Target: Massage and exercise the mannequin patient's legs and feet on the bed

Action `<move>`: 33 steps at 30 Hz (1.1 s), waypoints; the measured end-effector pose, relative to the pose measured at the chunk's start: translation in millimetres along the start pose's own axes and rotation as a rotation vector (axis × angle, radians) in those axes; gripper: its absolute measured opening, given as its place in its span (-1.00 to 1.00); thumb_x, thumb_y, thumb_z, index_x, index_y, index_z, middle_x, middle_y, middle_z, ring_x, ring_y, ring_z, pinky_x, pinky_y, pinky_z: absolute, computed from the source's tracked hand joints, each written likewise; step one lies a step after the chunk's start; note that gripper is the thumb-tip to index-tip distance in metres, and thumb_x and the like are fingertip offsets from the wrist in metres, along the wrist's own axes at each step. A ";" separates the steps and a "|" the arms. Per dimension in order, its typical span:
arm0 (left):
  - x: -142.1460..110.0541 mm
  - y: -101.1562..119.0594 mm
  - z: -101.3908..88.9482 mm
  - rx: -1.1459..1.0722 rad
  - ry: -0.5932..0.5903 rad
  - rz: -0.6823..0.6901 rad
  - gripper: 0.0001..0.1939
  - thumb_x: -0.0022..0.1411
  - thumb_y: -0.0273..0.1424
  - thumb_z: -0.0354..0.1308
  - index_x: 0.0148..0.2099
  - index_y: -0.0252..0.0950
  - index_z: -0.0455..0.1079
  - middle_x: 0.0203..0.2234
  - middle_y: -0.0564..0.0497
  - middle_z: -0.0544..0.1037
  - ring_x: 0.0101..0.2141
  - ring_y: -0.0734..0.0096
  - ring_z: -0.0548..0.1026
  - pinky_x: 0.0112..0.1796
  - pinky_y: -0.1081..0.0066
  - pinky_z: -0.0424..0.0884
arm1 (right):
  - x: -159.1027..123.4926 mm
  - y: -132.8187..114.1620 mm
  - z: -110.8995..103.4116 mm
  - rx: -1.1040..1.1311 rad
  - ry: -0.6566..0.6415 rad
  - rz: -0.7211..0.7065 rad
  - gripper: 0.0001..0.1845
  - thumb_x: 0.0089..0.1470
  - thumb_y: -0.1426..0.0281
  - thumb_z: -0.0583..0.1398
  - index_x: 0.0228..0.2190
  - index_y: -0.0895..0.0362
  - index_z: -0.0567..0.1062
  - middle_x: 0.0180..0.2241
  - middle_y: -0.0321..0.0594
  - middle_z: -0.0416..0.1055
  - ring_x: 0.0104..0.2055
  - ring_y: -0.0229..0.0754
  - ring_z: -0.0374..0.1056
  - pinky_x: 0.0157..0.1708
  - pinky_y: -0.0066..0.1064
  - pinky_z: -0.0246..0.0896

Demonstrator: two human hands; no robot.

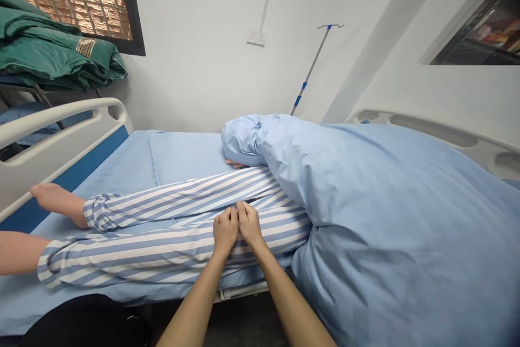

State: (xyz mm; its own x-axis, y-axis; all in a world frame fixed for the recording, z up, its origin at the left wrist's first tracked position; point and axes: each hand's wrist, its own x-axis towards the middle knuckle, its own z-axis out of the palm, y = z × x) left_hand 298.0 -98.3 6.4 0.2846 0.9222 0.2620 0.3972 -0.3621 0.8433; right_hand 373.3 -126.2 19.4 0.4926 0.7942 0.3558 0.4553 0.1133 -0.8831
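A person lies on a hospital bed in blue-and-white striped trousers [162,211], legs stretched to the left, bare foot [52,198] near the footboard. My left hand [225,230] and my right hand [248,222] rest side by side on the nearer thigh, fingers curled and pressed onto the striped cloth. A light blue quilt [385,201] covers the person's upper body to the right of my hands.
White and blue footboard [60,146] at left, a white side rail [447,136] at far right. Blue sheet [179,155] beyond the legs. An IV pole [311,68] stands by the wall. Folded green blankets [49,44] lie on a rack at top left.
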 end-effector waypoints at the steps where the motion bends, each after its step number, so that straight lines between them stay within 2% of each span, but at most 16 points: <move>1: -0.1 0.3 0.4 0.019 -0.002 0.005 -0.64 0.20 -0.32 -0.19 -0.61 -0.26 0.16 -0.70 0.08 0.33 -0.60 0.51 0.20 -0.49 0.47 -0.01 | 1.6 -3.3 -5.4 -0.051 0.001 -0.024 -0.60 0.12 0.20 -0.05 -0.67 0.11 0.11 -0.68 -0.42 0.02 -0.59 -0.34 -0.03 -0.55 -0.47 -0.10; 6: -1.1 1.7 2.2 0.071 0.015 0.000 -0.63 0.19 -0.34 -0.18 -0.64 -0.27 0.13 -0.73 0.09 0.30 -0.61 0.53 0.17 -0.49 0.47 -0.03 | 5.6 -6.1 -23.3 -0.161 0.041 -0.083 -0.60 0.15 0.22 -0.08 -0.66 0.10 0.10 -0.69 -0.42 0.02 -0.61 -0.34 -0.02 -0.55 -0.46 -0.14; 12: -2.7 1.7 4.1 0.114 -0.014 -0.010 -0.65 0.19 -0.34 -0.15 -0.63 -0.26 0.13 -0.73 0.10 0.28 -0.61 0.52 0.17 -0.48 0.47 -0.01 | 1.7 16.7 -17.1 -0.263 0.031 -0.084 -0.59 0.15 0.24 -0.08 -0.67 0.10 0.12 -0.70 -0.41 0.03 -0.62 -0.32 -0.02 -0.54 -0.44 -0.18; 17: 2.6 4.8 6.1 0.176 -0.070 -0.038 -0.67 0.19 -0.36 -0.14 -0.61 -0.26 0.18 -0.67 0.06 0.34 -0.55 0.48 0.24 -0.47 0.45 -0.01 | 2.6 17.4 -18.8 -0.148 0.103 -0.054 -0.59 0.14 0.22 -0.06 -0.68 0.10 0.13 -0.70 -0.41 0.03 -0.61 -0.33 -0.01 -0.55 -0.45 -0.15; 21: 16.5 24.9 6.1 0.036 -0.102 -0.001 -0.64 0.19 -0.33 -0.14 -0.64 -0.27 0.11 -0.71 0.10 0.25 -0.58 0.50 0.20 -0.48 0.46 0.02 | 3.3 17.6 -24.3 0.020 0.145 0.003 -0.59 0.15 0.20 -0.07 -0.66 0.11 0.14 -0.68 -0.41 0.06 -0.59 -0.33 0.01 -0.54 -0.47 -0.08; 24: 24.2 47.8 7.0 -0.160 -0.051 -0.029 -0.62 0.18 -0.28 -0.15 -0.66 -0.26 0.03 -0.76 0.15 0.13 -0.62 0.54 0.13 -0.52 0.47 0.02 | 3.8 19.6 -27.3 0.140 0.144 0.032 -0.58 0.14 0.19 -0.06 -0.67 0.11 0.13 -0.69 -0.42 0.04 -0.61 -0.34 0.00 -0.55 -0.48 -0.05; 27: 22.7 63.3 12.7 -0.309 0.074 -0.089 -0.63 0.17 -0.29 -0.14 -0.65 -0.25 0.00 -0.75 0.16 0.09 -0.64 0.56 0.10 -0.55 0.48 0.03 | 4.5 20.9 -29.3 0.217 0.137 0.039 -0.57 0.14 0.18 -0.06 -0.68 0.11 0.13 -0.70 -0.42 0.03 -0.63 -0.35 -0.02 -0.57 -0.47 -0.05; 30: 13.4 60.2 24.4 -0.320 0.145 -0.148 -0.64 0.16 -0.31 -0.14 -0.66 -0.25 -0.04 -0.76 0.16 0.07 -0.64 0.57 0.09 -0.56 0.50 0.04 | 5.1 21.1 -29.8 0.244 0.144 0.048 -0.58 0.12 0.17 -0.05 -0.68 0.10 0.12 -0.70 -0.42 0.03 -0.62 -0.35 -0.02 -0.57 -0.47 -0.05; 33: 3.5 44.1 37.0 -0.158 0.105 -0.149 -0.64 0.15 -0.31 -0.12 -0.67 -0.26 0.01 -0.77 0.15 0.13 -0.64 0.55 0.12 -0.53 0.48 0.03 | 5.6 21.7 -28.4 0.220 0.185 0.074 -0.58 0.12 0.17 -0.04 -0.67 0.10 0.11 -0.69 -0.42 0.02 -0.61 -0.35 -0.02 -0.57 -0.47 -0.05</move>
State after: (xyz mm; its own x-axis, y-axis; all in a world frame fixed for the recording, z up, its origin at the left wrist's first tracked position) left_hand 348.7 -116.1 27.1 0.1373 0.9760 0.1693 0.2838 -0.2025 0.9373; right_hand 407.0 -136.2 10.9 0.6544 0.6853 0.3196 0.2509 0.2020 -0.9467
